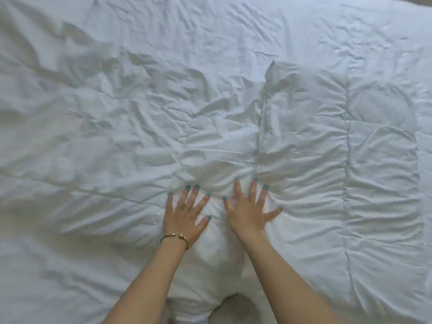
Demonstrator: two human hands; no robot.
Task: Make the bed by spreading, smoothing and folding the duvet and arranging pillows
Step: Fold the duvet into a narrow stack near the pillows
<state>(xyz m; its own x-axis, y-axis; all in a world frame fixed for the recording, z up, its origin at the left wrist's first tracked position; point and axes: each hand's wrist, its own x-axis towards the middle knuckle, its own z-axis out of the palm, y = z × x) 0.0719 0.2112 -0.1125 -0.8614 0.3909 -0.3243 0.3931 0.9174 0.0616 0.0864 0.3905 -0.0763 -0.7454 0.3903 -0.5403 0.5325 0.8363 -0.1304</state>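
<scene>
Fingers [239,190] of both hands are straight and spread apart, pressed flat on the white duvet [304,141]. Left hand [184,216] and right hand [247,213] lie side by side, near the duvet's near edge, palms down. A thin bracelet [174,237] circles the left wrist. Wrinkled all over, the duvet covers the bed across the whole view, with stitched quilted panels showing at right.
</scene>
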